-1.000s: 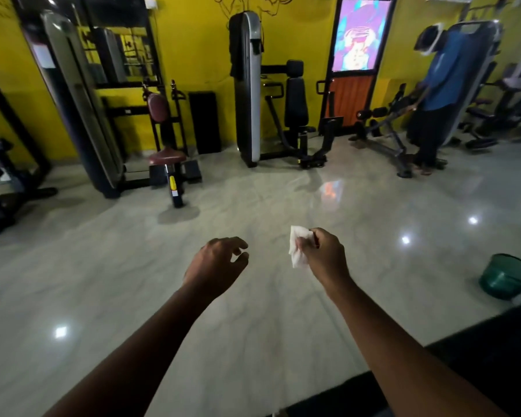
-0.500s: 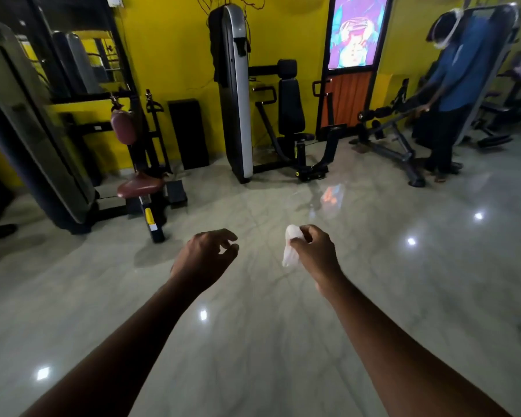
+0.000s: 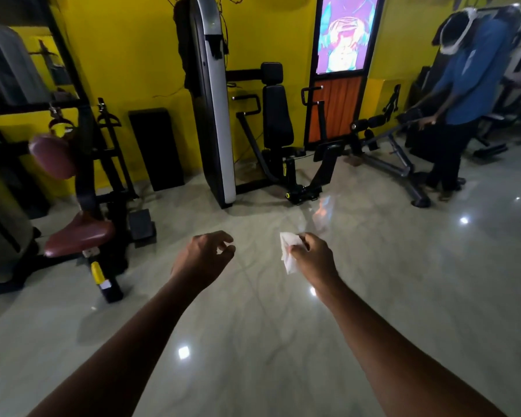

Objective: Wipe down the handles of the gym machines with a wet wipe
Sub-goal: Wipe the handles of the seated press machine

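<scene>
A white wet wipe (image 3: 287,254) hangs pinched in the right hand (image 3: 315,260), grip closed on it above the polished floor (image 3: 253,341). The left hand (image 3: 200,260) hovers beside, grip loose, empty. A seated machine (image 3: 275,124) stands well ahead.

The floor (image 3: 253,341) looks like glossy polished stone with faint veins, and it mirrors the ceiling lights. The wipe (image 3: 288,257) at centre is thin, white, soft and crumpled. At left, the maroon seat (image 3: 79,233) is smooth padded vinyl with a dull sheen. The tall cover (image 3: 215,115) at upper centre looks like smooth, glossy plastic. The black backrest (image 3: 275,115) beside it is matt. The yellow wall (image 3: 127,49) is flat paint.
</scene>
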Demonstrator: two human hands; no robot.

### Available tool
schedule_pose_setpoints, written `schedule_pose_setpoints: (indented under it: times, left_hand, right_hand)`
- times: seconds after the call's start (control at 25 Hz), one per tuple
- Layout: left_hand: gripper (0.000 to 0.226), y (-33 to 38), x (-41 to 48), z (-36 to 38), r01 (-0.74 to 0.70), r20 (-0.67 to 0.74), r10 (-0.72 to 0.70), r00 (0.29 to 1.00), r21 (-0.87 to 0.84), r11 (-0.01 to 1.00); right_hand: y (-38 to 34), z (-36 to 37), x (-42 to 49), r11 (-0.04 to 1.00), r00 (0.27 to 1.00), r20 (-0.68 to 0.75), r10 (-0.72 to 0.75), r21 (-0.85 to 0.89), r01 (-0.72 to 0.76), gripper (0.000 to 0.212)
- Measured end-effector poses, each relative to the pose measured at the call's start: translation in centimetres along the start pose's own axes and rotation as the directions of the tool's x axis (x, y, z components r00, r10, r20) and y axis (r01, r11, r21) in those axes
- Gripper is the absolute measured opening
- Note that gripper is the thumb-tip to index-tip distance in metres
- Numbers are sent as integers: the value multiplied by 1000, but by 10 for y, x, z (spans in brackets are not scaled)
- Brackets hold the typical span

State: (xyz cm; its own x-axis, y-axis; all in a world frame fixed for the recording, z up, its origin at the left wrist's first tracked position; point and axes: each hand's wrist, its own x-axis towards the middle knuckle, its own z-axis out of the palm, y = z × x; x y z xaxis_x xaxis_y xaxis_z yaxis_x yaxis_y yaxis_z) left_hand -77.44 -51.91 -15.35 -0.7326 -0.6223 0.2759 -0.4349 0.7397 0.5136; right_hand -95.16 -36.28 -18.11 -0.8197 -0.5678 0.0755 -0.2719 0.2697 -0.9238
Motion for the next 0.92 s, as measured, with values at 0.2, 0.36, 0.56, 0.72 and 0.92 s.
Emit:
schedule_pose_setpoints:
  times: [0.2,0.36,0.56,0.72,0.92]
  left_hand:
    - [22,-38,207,40,-19,16,19,1000,13,1000]
    - [22,-78,373,105,-6,24,6,1000,15,1000]
    - [20,-102,571,151,65,5,-65,998,22,998]
    - [21,-140,735,181,113,-1,-113,994,20,993]
    - [20,-212,920,237,152,-42,-152,987,-10,988]
  right_hand:
    - [0,23,207,996,998,-56,-40,-81,35,11]
    - [32,53,392,995,995,-72,-69,-74,64,21]
    - [26,79,607,996,995,-45,-92,-13,91,21]
    - [19,117,782,992,993,17,-113,-56,113,16]
    - [38,179,984,978,989,98,-115,-165,130,14]
